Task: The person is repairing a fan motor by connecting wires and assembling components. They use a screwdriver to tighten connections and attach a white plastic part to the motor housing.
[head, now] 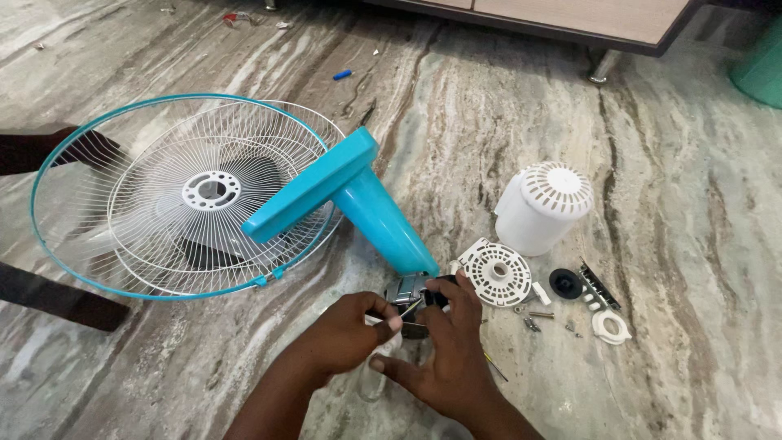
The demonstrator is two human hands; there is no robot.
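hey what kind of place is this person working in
Probably a room in a home, with the work done on the floor. The veined stone floor looks like house flooring, the foot of a wooden bed or cabinet shows at the top edge, and a household fan lies taken apart.

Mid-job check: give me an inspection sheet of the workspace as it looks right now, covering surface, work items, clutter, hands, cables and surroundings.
Surface: marbled stone floor, streaked grey and brown.
Job's things: metal fan motor at the end of the blue fan stand, which lies on its side; thin wires at the motor.
Clutter: two wire fan guards stacked on the left; white motor cover; white vented disc; black round cap; white ring; loose screws.
Hands: left hand pinches the wires; right hand rests on the motor.
Cables: only the motor wires.
Surroundings: furniture edge with a metal leg; a green container, top right.
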